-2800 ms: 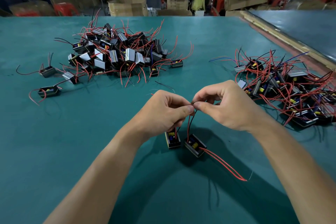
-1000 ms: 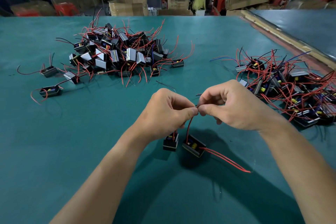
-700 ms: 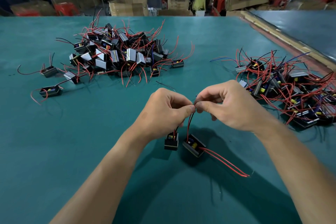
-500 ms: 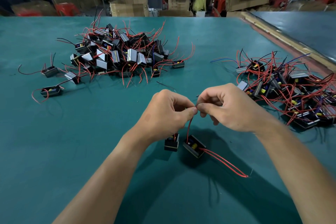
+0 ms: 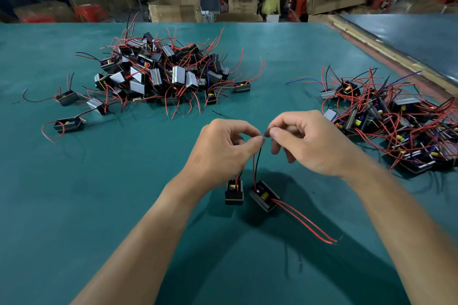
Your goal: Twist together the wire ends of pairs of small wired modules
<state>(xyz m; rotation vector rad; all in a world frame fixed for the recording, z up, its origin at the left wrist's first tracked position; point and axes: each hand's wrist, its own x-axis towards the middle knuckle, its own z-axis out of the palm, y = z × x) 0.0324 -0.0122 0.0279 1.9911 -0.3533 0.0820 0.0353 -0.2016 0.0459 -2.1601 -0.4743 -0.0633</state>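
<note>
Two small black wired modules hang below my hands over the green table: the left module (image 5: 234,192) and the right module (image 5: 264,196). Their red and black wires (image 5: 256,163) rise to my fingertips. My left hand (image 5: 223,151) pinches the wire ends between thumb and forefinger. My right hand (image 5: 309,141) pinches the same joint from the right, thumb and forefinger touching the left hand's. Two long red wires (image 5: 304,223) trail from the right module over the table toward the lower right.
A big heap of loose modules (image 5: 158,74) with red wires lies at the back left, with a few strays (image 5: 68,124) beside it. Another tangled heap (image 5: 386,119) sits at the right. The table's edge (image 5: 386,57) runs diagonally at the far right. Cardboard boxes (image 5: 178,10) and people stand beyond.
Both hands stayed pinched on the wire joint with small twisting finger motions. The left module turned and lifted slightly. The trailing red wires shifted a little.
</note>
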